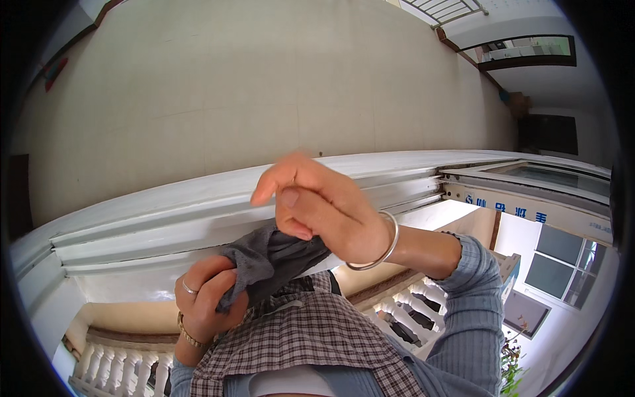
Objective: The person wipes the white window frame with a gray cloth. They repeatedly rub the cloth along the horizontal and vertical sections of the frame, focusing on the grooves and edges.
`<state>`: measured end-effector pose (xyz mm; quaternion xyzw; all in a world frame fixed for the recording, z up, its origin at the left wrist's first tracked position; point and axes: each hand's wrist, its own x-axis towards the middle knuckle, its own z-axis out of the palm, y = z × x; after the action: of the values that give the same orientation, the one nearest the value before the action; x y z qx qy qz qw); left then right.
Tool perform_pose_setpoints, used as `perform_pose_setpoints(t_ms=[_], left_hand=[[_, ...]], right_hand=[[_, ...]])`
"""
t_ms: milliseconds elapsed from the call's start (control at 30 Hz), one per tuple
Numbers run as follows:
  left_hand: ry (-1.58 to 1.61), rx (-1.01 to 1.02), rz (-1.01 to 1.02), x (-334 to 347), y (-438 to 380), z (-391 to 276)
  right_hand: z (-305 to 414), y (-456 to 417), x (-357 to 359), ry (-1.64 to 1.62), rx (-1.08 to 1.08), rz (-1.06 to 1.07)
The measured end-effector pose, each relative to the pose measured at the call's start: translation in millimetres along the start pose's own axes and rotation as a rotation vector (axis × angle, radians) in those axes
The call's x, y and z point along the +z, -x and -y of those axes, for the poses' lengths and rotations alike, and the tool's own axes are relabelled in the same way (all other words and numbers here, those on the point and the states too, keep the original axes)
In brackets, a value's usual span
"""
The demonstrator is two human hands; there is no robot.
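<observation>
A dark grey cloth (278,258) hangs bunched between my two hands, in front of the checked apron (302,337). My left hand (211,297), with a ring and a gold-coloured wrist band, has its fingers closed on one end of the cloth. Higher up, my right hand (322,208) wears a silver bangle and has its fingers bent; its lower fingers meet the other end of the cloth, and the index finger sticks out, slightly blurred. Beneath both hands runs the white track of a sliding window frame (158,233).
A sliding window sash (536,193) bearing writing stands at the right end of the frame. White balusters (119,367) are behind at the lower left, with more at the lower right. A plain pale surface (248,89) spreads past the frame. A green plant (511,367) is at the lower right.
</observation>
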<state>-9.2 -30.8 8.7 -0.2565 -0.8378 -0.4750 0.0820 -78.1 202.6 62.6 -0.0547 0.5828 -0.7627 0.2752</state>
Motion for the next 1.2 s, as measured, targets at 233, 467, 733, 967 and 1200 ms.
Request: perform_pose_setpoints(t_ms=[233,467,733,967,1200], left_hand=[[-0.006,0.012,0.026,2,-3,-7],[0.073,0.072,0.09,14,-16,-17],[0.335,0.196,0.294,60,-43,-30],[0.311,0.245,0.305,59,-42,-26],[0.291,0.086,0.252,14,-16,-6]], right_hand=[[5,4,-15,0.113,0.01,0.005],[14,29,-38,0.21,0.084,-0.076],[20,76,-87,0.374,0.085,-0.366],[14,80,-88,0.168,0.02,-0.516],[-6,45,-15,0.166,-0.128,-0.421]])
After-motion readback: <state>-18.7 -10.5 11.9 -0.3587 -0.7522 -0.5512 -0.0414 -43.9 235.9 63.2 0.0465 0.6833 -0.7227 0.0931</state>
